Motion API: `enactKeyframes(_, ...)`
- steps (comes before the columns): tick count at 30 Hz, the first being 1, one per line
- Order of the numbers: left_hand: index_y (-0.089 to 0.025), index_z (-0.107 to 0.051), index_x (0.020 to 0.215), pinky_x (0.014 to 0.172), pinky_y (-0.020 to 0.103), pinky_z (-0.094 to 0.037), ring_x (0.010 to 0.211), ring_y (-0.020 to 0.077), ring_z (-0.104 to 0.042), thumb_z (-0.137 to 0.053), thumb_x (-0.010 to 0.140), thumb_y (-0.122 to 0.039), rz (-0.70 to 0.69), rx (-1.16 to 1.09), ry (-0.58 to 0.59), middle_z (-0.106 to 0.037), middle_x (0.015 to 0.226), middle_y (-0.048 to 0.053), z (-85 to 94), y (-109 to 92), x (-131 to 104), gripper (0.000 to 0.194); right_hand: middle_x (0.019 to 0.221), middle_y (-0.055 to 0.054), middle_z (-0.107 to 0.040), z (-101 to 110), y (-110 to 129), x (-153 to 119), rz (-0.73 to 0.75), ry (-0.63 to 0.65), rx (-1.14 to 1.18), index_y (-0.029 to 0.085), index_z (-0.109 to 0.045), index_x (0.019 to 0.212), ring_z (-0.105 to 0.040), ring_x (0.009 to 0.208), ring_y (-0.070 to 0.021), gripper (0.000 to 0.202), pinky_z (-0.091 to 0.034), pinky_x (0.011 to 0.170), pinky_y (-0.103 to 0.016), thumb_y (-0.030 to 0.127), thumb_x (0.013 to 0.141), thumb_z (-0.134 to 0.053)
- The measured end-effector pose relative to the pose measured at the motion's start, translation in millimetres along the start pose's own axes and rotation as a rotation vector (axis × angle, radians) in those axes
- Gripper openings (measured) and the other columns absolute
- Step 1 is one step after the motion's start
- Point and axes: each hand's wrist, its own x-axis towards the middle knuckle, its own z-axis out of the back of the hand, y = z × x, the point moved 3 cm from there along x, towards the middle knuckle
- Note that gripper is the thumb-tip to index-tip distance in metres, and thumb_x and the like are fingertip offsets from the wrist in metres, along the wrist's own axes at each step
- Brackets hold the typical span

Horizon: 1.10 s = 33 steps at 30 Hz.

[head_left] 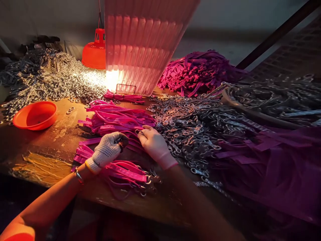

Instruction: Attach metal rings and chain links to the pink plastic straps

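My left hand, in a dotted white glove with dark fingertips, is closed above the pink straps; what it holds, if anything, is too small to tell. To its right, my right hand, in a pale glove, pinches a small dark metal ring between thumb and fingers. Behind both hands lies a pile of pink straps. Nearer the table's front edge is a bundle of pink straps with metal rings at their right ends, partly under my left wrist.
A red bowl sits at left before heaped metal fittings. A red lamp hangs beside a ribbed translucent sheet. Metal chains, purple straps and a magenta strap heap crowd the right.
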Motion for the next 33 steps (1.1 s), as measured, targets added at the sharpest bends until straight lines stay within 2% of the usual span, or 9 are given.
enactKeyframes(3,-0.018,-0.077,0.100,0.085,0.029,-0.052,0.088,0.0197,-0.068,-0.062,0.083,-0.016,-0.228,0.165,-0.086,-0.075,0.094,0.006,-0.6,-8.1,16.5,0.023,0.116,-0.016,-0.066,3.8,7.8,-11.3,-0.004,-0.056,0.145,0.017,-0.070,0.087,-0.061,0.110,-0.0257,0.023,-0.046,0.102,-0.042,0.029,0.094,-0.051)
enactKeyframes(6,-0.018,-0.075,0.115,0.107,0.034,-0.044,0.115,0.0248,-0.064,-0.064,0.077,-0.009,-0.344,0.076,0.040,-0.072,0.121,0.008,-9.9,-17.5,19.2,0.040,0.116,-0.012,-0.066,18.9,33.2,-40.2,0.015,-0.052,0.309,0.020,-0.067,0.087,-0.062,0.107,-0.0231,0.021,-0.049,0.097,-0.039,0.030,0.096,-0.051)
enactKeyframes(10,-0.019,-0.077,0.109,0.092,0.032,-0.051,0.098,0.0245,-0.068,-0.067,0.080,-0.015,-0.231,0.042,0.237,-0.075,0.105,0.007,-17.3,-22.2,-6.5,0.031,0.103,-0.005,-0.068,39.3,60.6,-75.6,-0.004,0.080,0.497,0.023,-0.066,0.083,-0.064,0.099,-0.0193,0.023,-0.052,0.088,-0.032,0.029,0.098,-0.050)
enactKeyframes(13,-0.017,-0.077,0.103,0.074,0.026,-0.051,0.079,0.0183,-0.066,-0.061,0.090,-0.026,-0.065,-0.016,0.236,-0.073,0.086,0.006,-11.7,-15.6,-36.1,0.023,0.106,-0.005,-0.069,47.6,64.1,-91.6,0.010,0.120,0.467,0.024,-0.069,0.102,-0.065,0.101,-0.0194,0.021,-0.052,0.089,-0.032,0.030,0.100,-0.049)
enactKeyframes(16,-0.015,-0.074,0.102,0.051,0.020,-0.039,0.054,0.0110,-0.051,-0.062,0.092,-0.041,0.216,-0.231,0.275,-0.061,0.063,0.001,-8.4,-1.4,-62.4,0.031,0.113,-0.006,-0.072,44.8,61.7,-99.2,0.066,0.177,0.347,0.026,-0.063,0.127,-0.067,0.103,-0.0212,0.029,-0.052,0.091,-0.034,0.031,0.101,-0.049)
enactKeyframes(20,-0.017,-0.069,0.107,0.046,0.018,-0.034,0.049,0.0074,-0.047,-0.072,0.085,-0.046,0.417,-0.535,0.200,-0.062,0.067,0.001,-7.8,14.1,-81.5,0.036,0.114,-0.005,-0.074,32.6,65.9,-99.2,0.155,0.281,0.258,0.026,-0.057,0.136,-0.068,0.101,-0.0223,0.035,-0.050,0.088,-0.035,0.029,0.103,-0.047)
enactKeyframes(27,-0.017,-0.061,0.088,0.047,0.019,-0.032,0.051,0.0076,-0.046,-0.065,0.090,-0.047,0.381,-0.532,0.181,-0.060,0.068,0.000,-9.0,25.1,-86.9,0.030,0.090,-0.005,-0.069,25.3,87.7,-97.6,0.232,0.244,-0.049,0.022,-0.066,0.115,-0.061,0.083,-0.0218,0.022,-0.039,0.072,-0.033,0.018,0.096,-0.054)
enactKeyframes(30,-0.016,-0.058,0.083,0.047,0.020,-0.032,0.052,0.0079,-0.043,-0.062,0.091,-0.048,0.338,-0.372,0.204,-0.056,0.066,-0.001,-8.5,18.2,-84.7,0.033,0.078,-0.004,-0.064,25.0,92.3,-101.4,0.273,0.221,-0.222,0.020,-0.065,0.103,-0.055,0.069,-0.0202,0.015,-0.030,0.064,-0.034,0.017,0.093,-0.054)
enactKeyframes(33,-0.015,-0.058,0.078,0.053,0.020,-0.034,0.060,0.0088,-0.044,-0.061,0.092,-0.038,0.161,-0.083,0.228,-0.056,0.069,-0.002,-7.7,5.3,-81.5,0.027,0.069,-0.004,-0.059,26.2,93.9,-106.0,0.396,0.097,-0.399,0.017,-0.063,0.100,-0.047,0.060,-0.0200,0.018,-0.023,0.060,-0.037,0.012,0.092,-0.049)
